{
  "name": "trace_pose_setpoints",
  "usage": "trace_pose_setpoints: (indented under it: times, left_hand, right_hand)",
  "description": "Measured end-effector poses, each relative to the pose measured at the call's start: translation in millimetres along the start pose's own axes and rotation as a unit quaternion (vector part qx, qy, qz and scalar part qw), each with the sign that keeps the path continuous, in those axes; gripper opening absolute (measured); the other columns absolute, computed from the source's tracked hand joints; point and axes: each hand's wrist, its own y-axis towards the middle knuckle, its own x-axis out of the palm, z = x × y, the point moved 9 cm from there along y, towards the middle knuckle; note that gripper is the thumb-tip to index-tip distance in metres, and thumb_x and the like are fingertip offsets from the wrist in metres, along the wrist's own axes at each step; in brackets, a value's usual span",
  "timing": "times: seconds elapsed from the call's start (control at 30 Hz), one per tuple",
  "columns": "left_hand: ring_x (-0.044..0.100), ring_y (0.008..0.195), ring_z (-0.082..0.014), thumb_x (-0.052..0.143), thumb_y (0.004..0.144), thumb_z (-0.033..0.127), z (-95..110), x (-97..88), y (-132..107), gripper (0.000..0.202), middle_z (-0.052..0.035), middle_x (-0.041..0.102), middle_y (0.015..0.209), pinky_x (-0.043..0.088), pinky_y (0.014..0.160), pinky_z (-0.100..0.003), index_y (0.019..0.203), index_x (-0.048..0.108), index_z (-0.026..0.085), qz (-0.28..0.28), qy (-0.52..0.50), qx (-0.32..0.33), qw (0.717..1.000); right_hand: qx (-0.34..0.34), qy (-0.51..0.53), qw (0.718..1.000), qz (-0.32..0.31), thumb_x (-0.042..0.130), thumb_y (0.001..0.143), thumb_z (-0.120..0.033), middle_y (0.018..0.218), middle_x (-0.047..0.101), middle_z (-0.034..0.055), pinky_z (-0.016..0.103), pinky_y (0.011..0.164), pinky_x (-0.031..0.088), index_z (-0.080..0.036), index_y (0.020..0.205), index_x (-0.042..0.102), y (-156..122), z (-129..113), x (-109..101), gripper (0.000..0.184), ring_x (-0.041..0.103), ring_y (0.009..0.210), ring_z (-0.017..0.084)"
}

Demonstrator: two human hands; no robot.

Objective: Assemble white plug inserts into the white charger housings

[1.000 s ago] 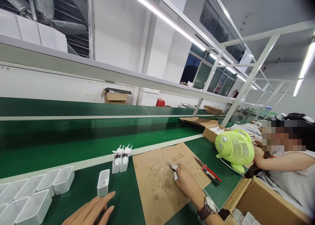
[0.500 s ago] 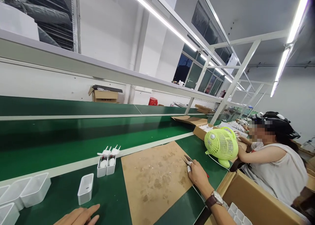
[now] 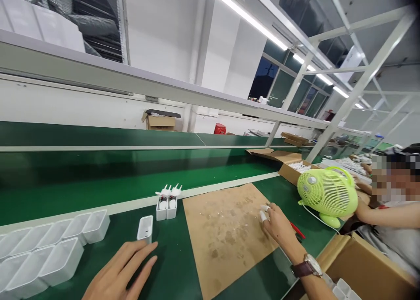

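My left hand (image 3: 123,269) is open, its fingers stretched toward a small white plastic case (image 3: 145,225). The fingertips overlap the case's near end; I cannot tell whether they touch it. Over the right side of a stained cardboard sheet (image 3: 226,234) is my right hand (image 3: 278,225), its fingers extended and apart, with white coverings on two fingertips. Beside it lies a red-handled tool (image 3: 298,231), mostly hidden behind the hand. Beyond the sheet's left corner stand two white cases (image 3: 166,208) with parts inside and white plugs on top.
Rows of white cases (image 3: 65,256) stand at the left. On the right are a green fan (image 3: 328,193) with its cable, an open carton (image 3: 364,256) and a co-worker (image 3: 383,212). A flapped box (image 3: 290,173) sits behind the fan.
The view has swung left. My left hand has come forward to the single white case. My right hand has shifted left off the red-handled tool, whose tips no longer show.
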Motion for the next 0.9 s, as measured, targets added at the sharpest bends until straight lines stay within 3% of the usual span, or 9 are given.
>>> trace_pose_setpoints:
  times: [0.13, 0.3, 0.43, 0.53, 0.63, 0.9]
  left_hand:
    - [0.069, 0.119, -0.0265, 0.06, 0.105, 0.042, -16.9, -8.8, 4.1, 0.036, -0.0089, 0.065, 0.132, 0.066, 0.093, -0.032, 0.14, 0.065, 0.031, 0.017, 0.033, -0.05, 0.998]
    - [0.066, 0.125, -0.0298, 0.059, 0.105, 0.051, -50.6, 4.9, -12.4, 0.045, -0.0091, 0.054, 0.149, 0.068, 0.076, -0.028, 0.147, 0.059, 0.037, -0.032, 0.021, -0.144, 0.989]
    - [0.066, 0.128, -0.0301, 0.06, 0.105, 0.049, -59.0, 8.9, -16.2, 0.041, -0.0077, 0.053, 0.151, 0.068, 0.085, -0.031, 0.144, 0.063, 0.04, -0.044, 0.022, -0.149, 0.988]
    - [0.07, 0.121, -0.0287, 0.061, 0.104, 0.049, -55.4, 6.5, -12.5, 0.04, -0.0084, 0.055, 0.149, 0.069, 0.087, -0.033, 0.142, 0.065, 0.04, -0.034, 0.034, -0.122, 0.991]
    - [0.072, 0.118, -0.0279, 0.062, 0.104, 0.048, -53.0, 7.0, -10.9, 0.039, -0.0089, 0.056, 0.148, 0.069, 0.088, -0.032, 0.142, 0.065, 0.04, -0.038, 0.041, -0.116, 0.992]
    - [0.072, 0.122, -0.0269, 0.062, 0.105, 0.043, -49.0, 5.9, -3.8, 0.034, -0.009, 0.06, 0.144, 0.068, 0.094, -0.032, 0.137, 0.067, 0.036, -0.034, 0.062, -0.114, 0.991]
  right_hand:
    - [-0.14, 0.109, 0.984, 0.003, 0.044, 0.105, -0.021, 0.12, 0.069, 0.0126, 0.036, 0.1, 0.052, -0.018, 0.118, 0.072, 7.6, -92.0, -14.3, 0.032, 0.066, 0.109, 0.025]
    - [-0.339, 0.198, 0.92, -0.003, 0.047, 0.107, -0.021, 0.118, 0.071, 0.0128, 0.037, 0.097, 0.055, -0.016, 0.117, 0.073, -6.8, -225.5, -30.4, 0.028, 0.067, 0.106, 0.025]
    - [-0.44, 0.187, 0.878, -0.026, 0.057, 0.103, -0.021, 0.115, 0.074, 0.0091, 0.035, 0.096, 0.054, -0.02, 0.112, 0.075, -21.8, -297.5, -19.0, 0.019, 0.067, 0.103, 0.023]
    - [-0.516, 0.153, 0.842, -0.023, 0.06, 0.104, -0.026, 0.113, 0.074, 0.0086, 0.035, 0.09, 0.053, -0.019, 0.104, 0.075, -33.3, -327.7, -5.9, 0.016, 0.065, 0.099, 0.022]
    - [-0.556, 0.116, 0.823, -0.004, 0.06, 0.103, -0.027, 0.11, 0.073, 0.009, 0.036, 0.081, 0.051, -0.017, 0.094, 0.073, -38.8, -338.6, 5.2, 0.019, 0.063, 0.094, 0.023]
    - [-0.477, 0.27, 0.835, -0.037, 0.058, 0.104, -0.028, 0.116, 0.068, 0.0072, 0.038, 0.09, 0.049, -0.02, 0.108, 0.068, -27.4, -327.0, 12.6, 0.013, 0.058, 0.099, 0.023]
